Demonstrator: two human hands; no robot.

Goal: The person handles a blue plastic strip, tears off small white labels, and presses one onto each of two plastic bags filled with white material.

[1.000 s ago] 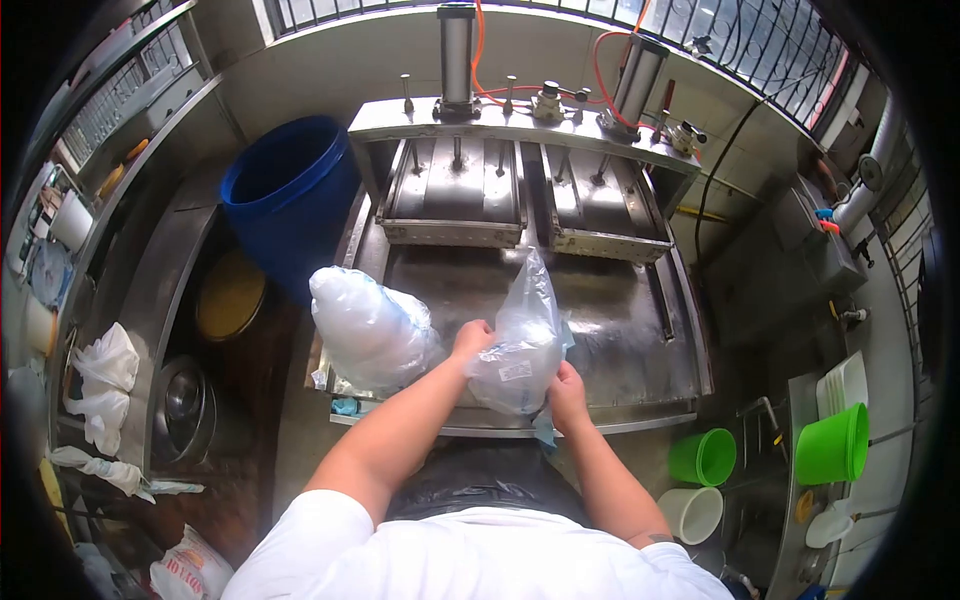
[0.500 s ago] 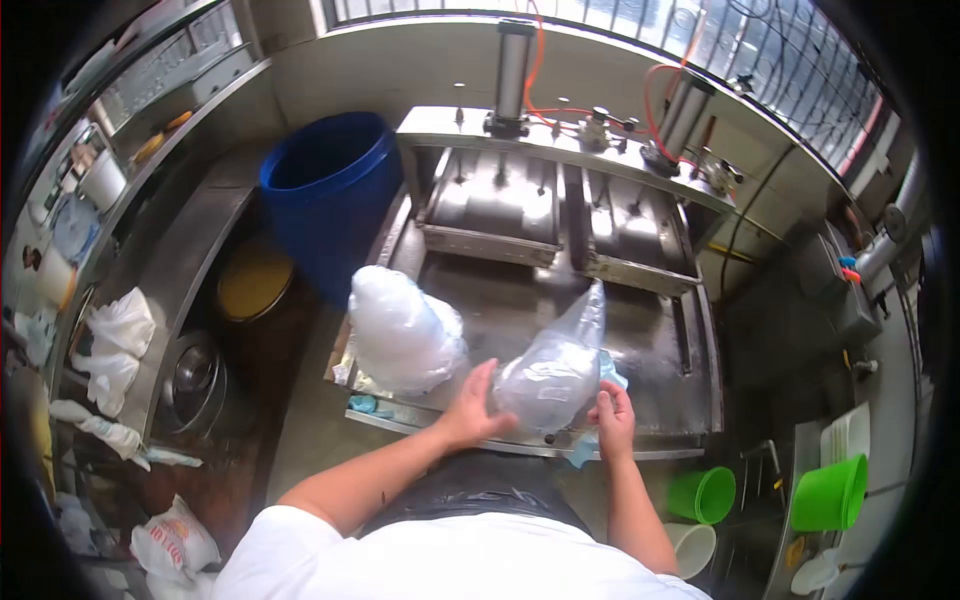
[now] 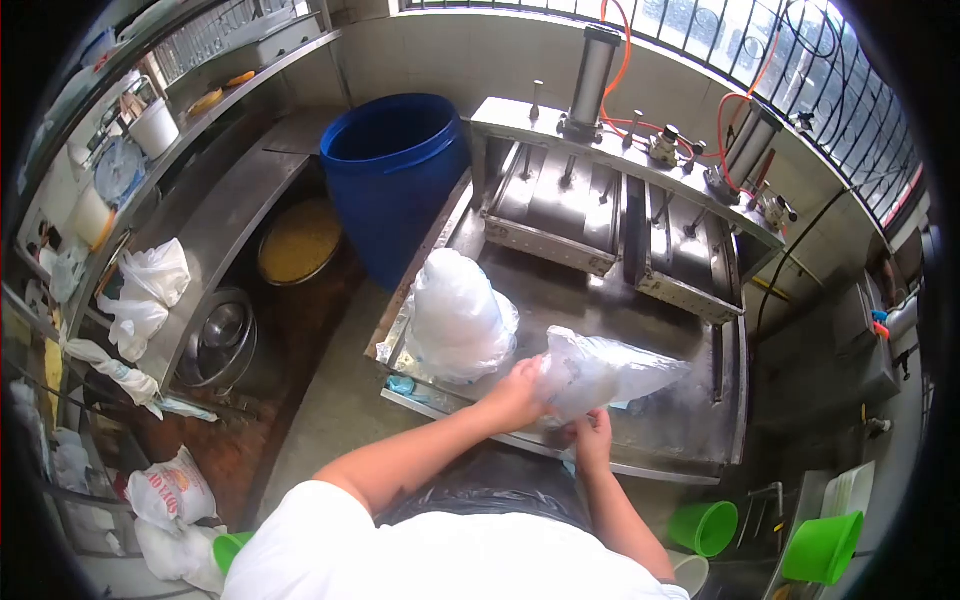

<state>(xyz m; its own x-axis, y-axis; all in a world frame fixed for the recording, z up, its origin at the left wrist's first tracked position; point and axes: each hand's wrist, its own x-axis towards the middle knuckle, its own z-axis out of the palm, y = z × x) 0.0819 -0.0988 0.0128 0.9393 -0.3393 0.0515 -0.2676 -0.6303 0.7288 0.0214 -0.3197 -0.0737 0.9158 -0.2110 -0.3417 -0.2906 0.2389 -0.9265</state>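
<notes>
Held bag [image 3: 608, 374], metal table [image 3: 672, 436], blue barrel [image 3: 388, 212], barred window [image 3: 845, 95]

The person's left hand [image 3: 518, 396] held the left end of a clear, shiny plastic bag [image 3: 605, 374], which lay tilted with its narrow tip pointing right above a grey metal surface [image 3: 672, 440]. The right hand [image 3: 594, 436] was curled at the bag's lower edge; its exact grip was too small to tell. Just left stood a bulky, whitish plastic-wrapped bundle [image 3: 455, 320]. Behind were two shallow rectangular metal trays [image 3: 550, 243] beneath a steel frame [image 3: 520, 117], with a tall round blue plastic barrel [image 3: 395, 200] beside them.
</notes>
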